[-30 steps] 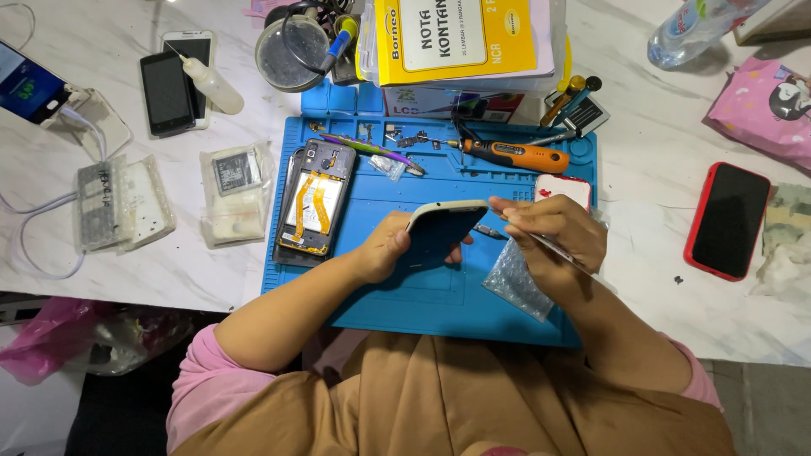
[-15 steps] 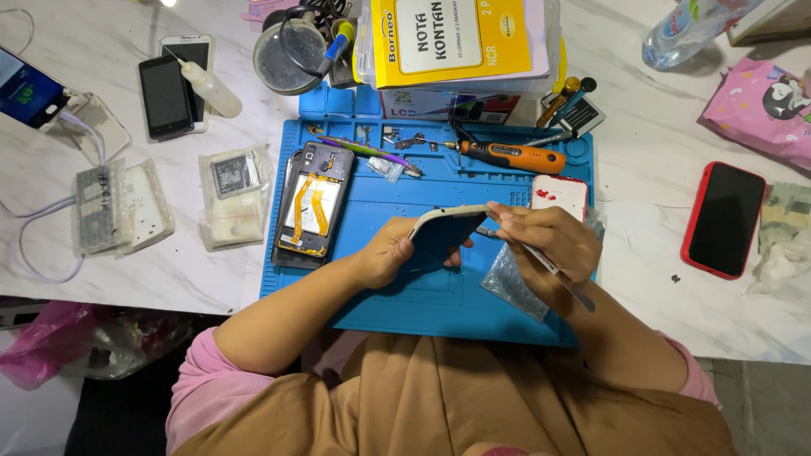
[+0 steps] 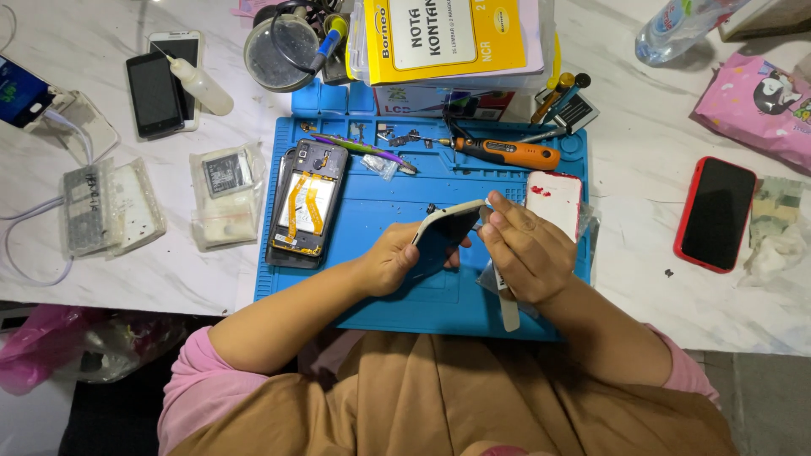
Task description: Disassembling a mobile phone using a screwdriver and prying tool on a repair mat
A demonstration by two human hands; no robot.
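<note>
Blue mat: both hands, left and right, apparently grip phone.

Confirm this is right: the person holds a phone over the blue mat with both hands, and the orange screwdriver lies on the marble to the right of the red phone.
Not quite. The head view shows the orange screwdriver lying on the blue mat, near its top edge, left of the red phone. The rest holds: left hand and right hand hold the phone over the mat.

Blue mat on marble table
</note>
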